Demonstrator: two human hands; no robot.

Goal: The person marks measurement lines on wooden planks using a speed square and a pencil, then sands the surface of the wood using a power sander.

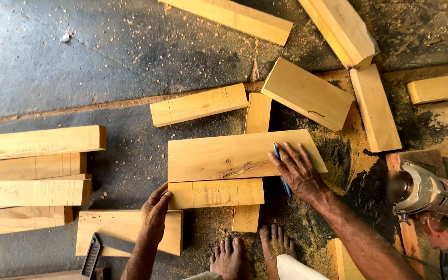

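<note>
A wide pale wooden board [224, 154] lies flat on the floor in the middle. My right hand [299, 171] presses on its right end and holds a blue pencil [281, 168] against the wood. Just below lies a narrower marked block [216, 193]. My left hand [155, 210] grips that block's left end with curled fingers. Both pieces rest across an upright strip of wood [255, 124].
Stacked wooden bars [32, 179] lie at the left. A try square [97, 249] rests on a board [125, 231] at the bottom left. More blocks [307, 93] lie at the top, and a power saw [431, 202] at the right. My bare feet [250, 254] stand on sawdust.
</note>
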